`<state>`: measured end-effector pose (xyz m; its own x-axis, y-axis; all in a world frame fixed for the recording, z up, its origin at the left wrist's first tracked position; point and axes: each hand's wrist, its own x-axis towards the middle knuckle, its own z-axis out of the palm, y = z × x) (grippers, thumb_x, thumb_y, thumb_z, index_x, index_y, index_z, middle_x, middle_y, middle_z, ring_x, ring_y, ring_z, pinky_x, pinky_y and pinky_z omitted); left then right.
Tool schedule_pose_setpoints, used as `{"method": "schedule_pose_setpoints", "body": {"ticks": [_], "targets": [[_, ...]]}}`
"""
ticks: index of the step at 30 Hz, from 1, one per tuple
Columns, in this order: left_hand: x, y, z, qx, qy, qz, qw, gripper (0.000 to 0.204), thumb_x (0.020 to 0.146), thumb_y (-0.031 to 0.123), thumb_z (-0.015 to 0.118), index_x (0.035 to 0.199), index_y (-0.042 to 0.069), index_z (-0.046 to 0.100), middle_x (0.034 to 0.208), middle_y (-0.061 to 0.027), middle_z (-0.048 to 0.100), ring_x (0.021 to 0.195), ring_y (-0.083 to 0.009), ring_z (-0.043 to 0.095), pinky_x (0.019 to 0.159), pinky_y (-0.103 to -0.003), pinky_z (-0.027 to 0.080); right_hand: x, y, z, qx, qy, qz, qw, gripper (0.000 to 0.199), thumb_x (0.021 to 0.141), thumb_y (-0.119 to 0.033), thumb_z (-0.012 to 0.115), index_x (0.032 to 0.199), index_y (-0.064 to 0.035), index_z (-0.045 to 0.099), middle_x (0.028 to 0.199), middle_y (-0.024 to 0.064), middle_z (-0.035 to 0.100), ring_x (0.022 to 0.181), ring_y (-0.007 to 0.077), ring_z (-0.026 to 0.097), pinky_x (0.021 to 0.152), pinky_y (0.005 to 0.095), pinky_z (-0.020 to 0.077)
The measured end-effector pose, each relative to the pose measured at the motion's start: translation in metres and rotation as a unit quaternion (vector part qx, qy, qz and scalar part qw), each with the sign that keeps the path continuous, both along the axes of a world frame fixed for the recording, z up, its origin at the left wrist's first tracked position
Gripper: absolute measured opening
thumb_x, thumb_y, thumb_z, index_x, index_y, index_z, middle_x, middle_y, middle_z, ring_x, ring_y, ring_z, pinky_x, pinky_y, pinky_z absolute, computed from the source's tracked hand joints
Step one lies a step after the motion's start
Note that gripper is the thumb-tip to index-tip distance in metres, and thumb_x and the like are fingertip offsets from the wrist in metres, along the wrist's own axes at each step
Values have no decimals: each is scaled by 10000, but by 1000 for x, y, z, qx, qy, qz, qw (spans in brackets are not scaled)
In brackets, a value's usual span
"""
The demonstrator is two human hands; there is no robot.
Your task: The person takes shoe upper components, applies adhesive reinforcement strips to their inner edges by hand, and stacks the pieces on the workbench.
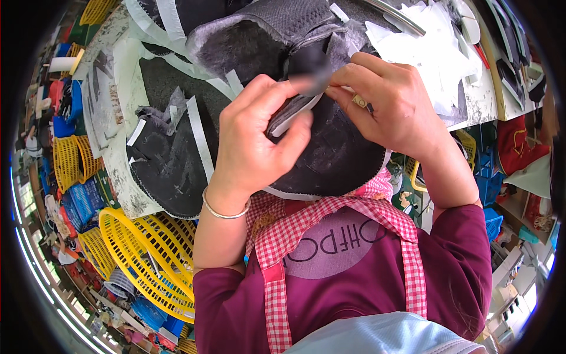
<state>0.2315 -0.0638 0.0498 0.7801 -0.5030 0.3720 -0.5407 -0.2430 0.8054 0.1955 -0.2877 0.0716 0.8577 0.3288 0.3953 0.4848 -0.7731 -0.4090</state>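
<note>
My left hand [253,141] pinches the lower end of a narrow white strip [295,115] against a dark grey fabric shoe-upper piece [336,153] that lies on the table edge before me. My right hand [389,100], with a ring on one finger, grips the upper end of the same strip and the fabric's edge. Both hands meet over the piece. A silver bangle [224,212] sits on my left wrist.
More black fabric pieces [168,159] with white strips lie on the stained worktable [121,177] to the left. White cut pieces [430,47] pile up at the back right. Yellow plastic baskets [141,248] stand at my lower left, blue crates beside them.
</note>
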Motion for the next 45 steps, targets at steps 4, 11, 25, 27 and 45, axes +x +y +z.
{"method": "schedule_pose_setpoints", "body": {"ticks": [4, 11, 25, 27, 45], "targets": [[-10, -8, 9, 72, -79, 36, 994, 127, 835, 45, 765, 946, 40, 703, 817, -94, 646, 672, -256, 660, 605, -317, 514, -7, 9, 6, -49, -21, 42, 998, 149, 819, -125, 754, 887, -80, 629, 779, 62, 599, 614, 285, 649, 535, 389, 515], [-21, 101, 86, 36, 100, 7, 994, 150, 834, 75, 794, 951, 21, 716, 824, -61, 691, 688, -95, 621, 623, -226, 442, 36, -52, 11, 138, 87, -52, 985, 118, 977, -127, 695, 1023, -20, 675, 1077, 64, 689, 952, 122, 636, 852, 290, 514], [-7, 11, -15, 84, -128, 98, 983, 348, 782, 9, 799, 1106, 100, 711, 1156, -106, 562, 966, -279, 581, 773, -396, 511, -3, 5, -7, 189, 89, 80, 975, 139, 832, 25, 728, 899, -1, 609, 897, 141, 633, 780, 321, 648, 671, 361, 507], [-1, 9, -18, 32, -128, 102, 986, 313, 780, -26, 784, 1060, 84, 699, 1136, -109, 612, 1002, -279, 600, 783, -378, 512, -7, 0, 2, 185, 81, 106, 974, 82, 888, 32, 694, 918, 1, 624, 959, 133, 679, 801, 263, 690, 659, 309, 530], [-19, 19, -10, -66, 252, 16, 965, 384, 867, -88, 677, 1241, -2, 694, 990, -119, 754, 837, -138, 733, 739, -279, 605, 3, 20, -9, 74, 58, 66, 993, 142, 759, -167, 814, 768, -92, 693, 764, 25, 554, 808, 241, 559, 690, 384, 457]]}}
